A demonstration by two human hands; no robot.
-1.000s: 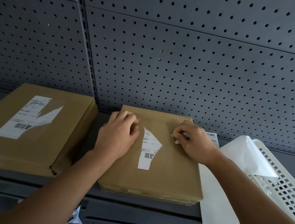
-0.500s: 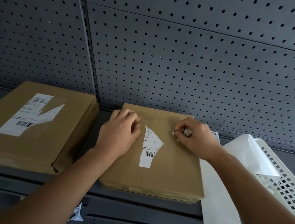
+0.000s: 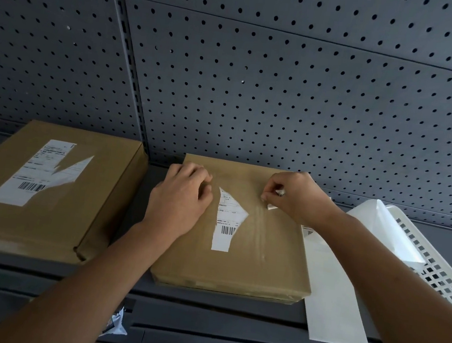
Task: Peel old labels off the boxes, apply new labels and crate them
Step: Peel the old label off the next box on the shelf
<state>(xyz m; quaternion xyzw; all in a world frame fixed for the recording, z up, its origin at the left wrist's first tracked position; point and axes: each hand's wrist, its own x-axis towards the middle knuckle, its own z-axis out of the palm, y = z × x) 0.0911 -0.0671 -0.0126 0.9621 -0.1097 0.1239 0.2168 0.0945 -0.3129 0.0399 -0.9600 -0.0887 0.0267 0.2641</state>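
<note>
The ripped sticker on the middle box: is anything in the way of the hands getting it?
Nothing visible is. The ripped sticker lies bare on the box, between the left hand and the right hand, which pinches a peeled scrap.

I identify a stockroom or packing bay: dark grey perforated metal back panels behind a grey steel shelf carrying brown cardboard boxes with white barcode labels, and a white lattice plastic crate at its right edge.

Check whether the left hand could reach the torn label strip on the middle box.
Probably yes: the left hand rests on that box, right beside the strip, and nothing lies between them.
</note>
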